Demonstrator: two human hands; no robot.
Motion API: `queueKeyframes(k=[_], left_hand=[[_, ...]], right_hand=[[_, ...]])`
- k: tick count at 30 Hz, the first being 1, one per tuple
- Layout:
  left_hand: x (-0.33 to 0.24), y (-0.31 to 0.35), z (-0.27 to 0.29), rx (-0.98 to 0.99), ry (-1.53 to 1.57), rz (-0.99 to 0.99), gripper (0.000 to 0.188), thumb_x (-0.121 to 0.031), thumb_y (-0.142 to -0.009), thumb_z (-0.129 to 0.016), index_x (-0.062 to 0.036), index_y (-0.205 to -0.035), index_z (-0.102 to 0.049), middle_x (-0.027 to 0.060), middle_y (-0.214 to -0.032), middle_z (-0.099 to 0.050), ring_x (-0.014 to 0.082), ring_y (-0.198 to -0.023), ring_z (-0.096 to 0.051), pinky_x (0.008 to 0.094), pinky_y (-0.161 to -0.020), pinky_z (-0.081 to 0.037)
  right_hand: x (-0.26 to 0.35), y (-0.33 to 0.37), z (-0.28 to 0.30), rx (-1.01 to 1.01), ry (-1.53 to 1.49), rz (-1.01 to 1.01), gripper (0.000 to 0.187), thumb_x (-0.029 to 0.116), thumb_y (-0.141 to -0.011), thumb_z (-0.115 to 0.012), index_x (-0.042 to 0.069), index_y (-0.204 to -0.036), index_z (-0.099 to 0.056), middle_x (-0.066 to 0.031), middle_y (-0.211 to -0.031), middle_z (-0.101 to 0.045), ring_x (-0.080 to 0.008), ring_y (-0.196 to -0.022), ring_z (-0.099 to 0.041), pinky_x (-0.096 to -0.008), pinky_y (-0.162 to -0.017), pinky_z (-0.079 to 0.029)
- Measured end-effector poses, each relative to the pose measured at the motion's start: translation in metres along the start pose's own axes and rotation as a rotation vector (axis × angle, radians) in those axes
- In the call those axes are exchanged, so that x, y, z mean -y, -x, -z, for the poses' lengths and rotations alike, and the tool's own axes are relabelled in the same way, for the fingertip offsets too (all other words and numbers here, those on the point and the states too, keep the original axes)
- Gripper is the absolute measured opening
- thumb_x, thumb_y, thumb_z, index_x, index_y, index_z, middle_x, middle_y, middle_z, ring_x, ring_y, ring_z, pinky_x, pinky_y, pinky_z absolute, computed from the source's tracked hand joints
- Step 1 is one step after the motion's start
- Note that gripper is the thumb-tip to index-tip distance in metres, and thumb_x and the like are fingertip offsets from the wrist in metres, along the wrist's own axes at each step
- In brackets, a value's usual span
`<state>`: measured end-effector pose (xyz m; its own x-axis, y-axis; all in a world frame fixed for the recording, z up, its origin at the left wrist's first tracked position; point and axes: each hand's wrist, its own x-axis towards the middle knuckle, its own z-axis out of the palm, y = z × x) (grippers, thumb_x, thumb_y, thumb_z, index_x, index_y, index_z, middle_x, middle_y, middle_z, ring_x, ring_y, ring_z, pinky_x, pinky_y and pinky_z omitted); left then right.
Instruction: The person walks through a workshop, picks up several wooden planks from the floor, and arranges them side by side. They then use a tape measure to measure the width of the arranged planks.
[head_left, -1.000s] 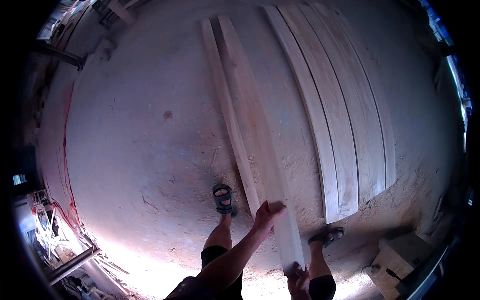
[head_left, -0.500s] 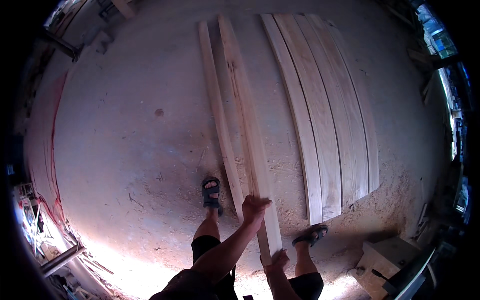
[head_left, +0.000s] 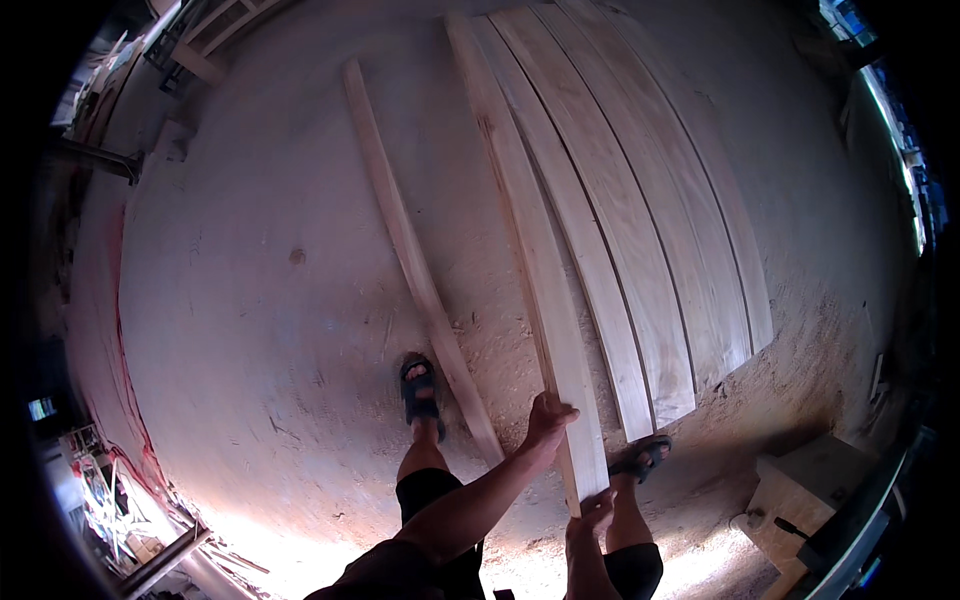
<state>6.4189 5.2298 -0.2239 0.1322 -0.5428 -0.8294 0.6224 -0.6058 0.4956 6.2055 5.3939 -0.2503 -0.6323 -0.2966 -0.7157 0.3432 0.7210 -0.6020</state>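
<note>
A long, pale wooden beam (head_left: pixel 545 270) runs away from me, gripped near its close end by both hands. My left hand (head_left: pixel 548 418) is closed round its left edge, thumb across the top. Lower down, my right hand (head_left: pixel 594 512) is closed on the beam's near end; part of its fingers is hidden under the wood. Just right of the beam lie several wide planks (head_left: pixel 625 230) side by side on the floor, and the beam's far part comes close to the leftmost one. I cannot tell whether they touch.
A single narrow wooden strip (head_left: pixel 415 265) lies on the floor to the left, its near end by my left sandal (head_left: pixel 418 390). My right sandal (head_left: pixel 642 457) stands at the planks' near ends. A wooden box (head_left: pixel 805 490) is at lower right. Sawdust covers the concrete floor (head_left: pixel 250 340).
Both hands have carried the beam to the right, away from the narrow strip and up close to the row of planks. The view has shifted slightly as well.
</note>
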Motion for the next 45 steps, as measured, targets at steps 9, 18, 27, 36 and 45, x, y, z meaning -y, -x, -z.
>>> queueKeyframes(k=[9, 18, 27, 36, 45], left_hand=[[-0.006, 0.012, -0.003, 0.22, 0.012, 0.239, 0.09, -0.009, -0.092, -0.054, -0.0032, -0.148, 0.016, 0.0272, -0.144, -0.035, 0.0317, -0.124, -0.049, 0.0428, -0.105, -0.037], [-0.014, 0.003, 0.032, 0.248, 0.104, 0.247, 0.078, -0.012, -0.095, -0.048, -0.0038, -0.15, 0.007, 0.0311, -0.14, -0.037, 0.0398, -0.124, -0.047, 0.0495, -0.106, -0.033], [-0.023, -0.006, 0.004, 0.198, 0.066, 0.27, 0.07, -0.017, -0.093, -0.048, -0.0027, -0.15, -0.008, 0.0304, -0.14, -0.039, 0.0417, -0.125, -0.045, 0.0513, -0.106, -0.032], [-0.021, -0.026, 0.028, 0.186, 0.134, 0.25, 0.068, -0.012, -0.094, -0.05, -0.0023, -0.15, -0.011, 0.0261, -0.137, -0.044, 0.0358, -0.123, -0.049, 0.0482, -0.103, -0.037], [-0.01, -0.051, 0.056, 0.073, 0.035, 0.16, 0.063, -0.017, -0.091, -0.06, -0.007, -0.145, -0.029, 0.0114, -0.133, -0.049, 0.0206, -0.12, -0.048, 0.0411, -0.102, -0.034]], right_hand=[[-0.035, -0.146, -0.041, 0.086, -0.273, -0.13, 0.034, 0.037, -0.09, -0.055, 0.003, -0.096, -0.061, -0.0113, -0.095, -0.06, -0.0279, -0.09, -0.057, -0.0421, -0.083, -0.047], [-0.05, -0.199, -0.067, 0.086, -0.403, -0.332, 0.028, 0.026, -0.09, -0.058, 0.002, -0.105, -0.059, -0.0117, -0.106, -0.061, -0.0297, -0.101, -0.058, -0.0457, -0.093, -0.046], [-0.039, -0.255, -0.05, -0.052, -0.493, -0.319, 0.024, 0.013, -0.089, -0.065, 0.005, -0.111, -0.058, -0.0046, -0.098, -0.059, -0.02, -0.085, -0.056, -0.0357, -0.078, -0.048], [0.0, -0.175, -0.057, 0.134, -0.41, -0.386, 0.052, 0.038, -0.091, -0.051, 0.005, -0.13, -0.049, -0.0146, -0.129, -0.055, -0.0325, -0.121, -0.051, -0.0474, -0.106, -0.038], [0.017, -0.027, -0.006, 0.549, -0.251, -0.333, 0.045, 0.024, -0.083, -0.065, -0.002, -0.118, -0.052, -0.0114, -0.11, -0.058, -0.0242, -0.103, -0.056, -0.0388, -0.095, -0.043]])
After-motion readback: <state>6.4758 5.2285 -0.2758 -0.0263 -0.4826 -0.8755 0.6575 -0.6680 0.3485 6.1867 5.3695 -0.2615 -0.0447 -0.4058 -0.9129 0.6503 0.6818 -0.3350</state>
